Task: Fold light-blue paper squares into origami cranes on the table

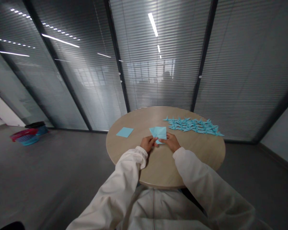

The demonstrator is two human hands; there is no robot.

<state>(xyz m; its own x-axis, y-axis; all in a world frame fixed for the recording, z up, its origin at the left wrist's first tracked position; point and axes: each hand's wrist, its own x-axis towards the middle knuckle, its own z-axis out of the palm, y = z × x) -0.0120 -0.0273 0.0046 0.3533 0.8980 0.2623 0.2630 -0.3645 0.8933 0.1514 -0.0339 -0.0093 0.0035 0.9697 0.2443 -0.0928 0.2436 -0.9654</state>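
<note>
A light blue paper sheet (158, 132) lies on the round wooden table (163, 166) in front of me, partly folded. My left hand (148, 143) pinches its near left edge, fingers closed on the paper. My right hand (172, 141) grips the near right edge, fingers curled against the sheet. Both arms wear white sleeves. A second flat blue sheet (125, 132) rests on the table to the left, apart from my hands. Several folded blue paper cranes (193, 125) are spread in a cluster at the far right of the table.
Glass walls with closed blinds (158, 64) stand behind the table. Stacked red and blue plastic baskets (27, 135) sit on the grey floor at far left. Open floor surrounds the table on both sides.
</note>
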